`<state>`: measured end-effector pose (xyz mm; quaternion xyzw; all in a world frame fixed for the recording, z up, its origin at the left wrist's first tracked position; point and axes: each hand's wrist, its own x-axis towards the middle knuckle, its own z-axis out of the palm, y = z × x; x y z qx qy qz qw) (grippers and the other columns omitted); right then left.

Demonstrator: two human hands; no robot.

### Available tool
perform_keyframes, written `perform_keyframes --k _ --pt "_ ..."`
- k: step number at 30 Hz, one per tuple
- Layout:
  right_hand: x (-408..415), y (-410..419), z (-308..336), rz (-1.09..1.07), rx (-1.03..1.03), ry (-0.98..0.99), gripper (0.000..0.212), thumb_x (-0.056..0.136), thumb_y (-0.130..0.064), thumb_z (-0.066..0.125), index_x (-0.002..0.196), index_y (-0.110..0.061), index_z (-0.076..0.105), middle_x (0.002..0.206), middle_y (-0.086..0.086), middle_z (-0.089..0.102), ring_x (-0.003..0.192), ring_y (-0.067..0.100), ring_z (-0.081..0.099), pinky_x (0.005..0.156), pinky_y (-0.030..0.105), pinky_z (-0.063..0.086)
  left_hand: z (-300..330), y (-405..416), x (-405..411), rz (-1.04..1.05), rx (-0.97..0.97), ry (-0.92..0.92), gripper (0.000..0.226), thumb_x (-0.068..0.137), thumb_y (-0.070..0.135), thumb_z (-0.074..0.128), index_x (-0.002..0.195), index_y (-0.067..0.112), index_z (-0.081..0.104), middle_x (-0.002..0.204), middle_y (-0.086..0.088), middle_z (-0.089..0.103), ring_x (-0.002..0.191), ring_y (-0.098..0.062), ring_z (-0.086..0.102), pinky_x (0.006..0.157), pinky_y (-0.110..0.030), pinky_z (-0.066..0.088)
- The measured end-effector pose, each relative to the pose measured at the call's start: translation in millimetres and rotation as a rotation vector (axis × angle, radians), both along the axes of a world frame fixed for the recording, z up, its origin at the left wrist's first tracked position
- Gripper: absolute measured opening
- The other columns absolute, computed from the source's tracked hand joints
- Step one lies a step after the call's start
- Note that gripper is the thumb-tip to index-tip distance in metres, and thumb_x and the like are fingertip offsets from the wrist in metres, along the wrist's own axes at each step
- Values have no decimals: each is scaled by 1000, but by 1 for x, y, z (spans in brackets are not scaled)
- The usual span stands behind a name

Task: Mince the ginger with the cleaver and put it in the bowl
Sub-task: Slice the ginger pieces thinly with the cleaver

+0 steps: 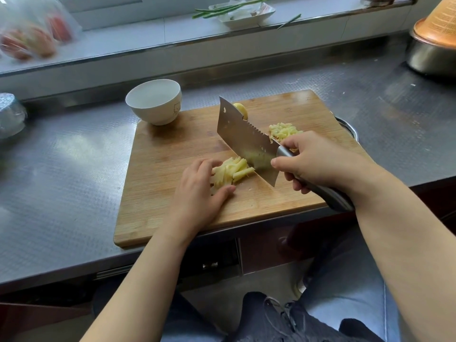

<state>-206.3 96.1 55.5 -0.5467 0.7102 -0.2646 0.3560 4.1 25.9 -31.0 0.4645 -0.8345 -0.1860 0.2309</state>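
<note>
A steel cleaver (243,139) stands edge-down on the wooden cutting board (172,149), and my right hand (313,161) grips its metal handle. The blade rests against a bundle of pale yellow ginger strips (233,171). My left hand (199,191) holds that bundle down, fingers curled over it and thumb along its near side. A small pile of minced ginger (282,130) lies right of the blade. A yellow uncut ginger piece (241,109) peeks out behind the blade's far end. The white empty bowl (154,101) sits at the board's far left corner.
The board lies on a textured steel counter (61,156), overhanging its near edge. A steel pot with an orange lid (431,45) stands far right. On the sill are a white tray with green beans (244,11) and bagged red produce (32,33). A foil-covered object (9,114) is at left.
</note>
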Motion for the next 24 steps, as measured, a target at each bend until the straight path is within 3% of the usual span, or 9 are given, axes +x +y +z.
perform_keyframes --k 3,6,11,18,24 --pt "0 0 0 -4 0 -1 9 97 -15 56 102 -10 62 70 9 62 49 12 58 47 25 52 -4 2 -1 100 -78 -31 47 83 59 58 112 22 54 110 8 51 104 -12 47 88 -28 43" --pt "0 -1 -1 1 1 0 10 97 -16 56 104 -12 62 71 9 62 50 12 59 48 25 52 -5 1 -3 154 -126 -65 33 87 51 59 104 22 56 101 9 51 99 -13 45 80 -24 36" --pt "0 -1 -1 -3 0 7 10 97 -16 56 101 -9 62 71 9 62 50 12 59 47 25 52 -4 -4 -6 144 -111 -24 23 88 38 64 107 25 60 98 12 57 97 -12 48 79 -24 33" --pt "-1 -1 0 10 4 18 8 98 -17 57 99 -11 62 72 9 63 50 11 60 48 25 52 1 -13 -6 156 20 100 25 86 27 69 110 26 61 95 15 63 90 -12 57 80 -33 49" --pt "-1 -2 0 16 4 15 6 98 -18 57 96 -15 62 71 9 63 50 12 60 49 26 52 4 -22 -11 142 84 192 22 83 25 73 102 29 63 89 16 66 85 -1 59 77 -28 51"
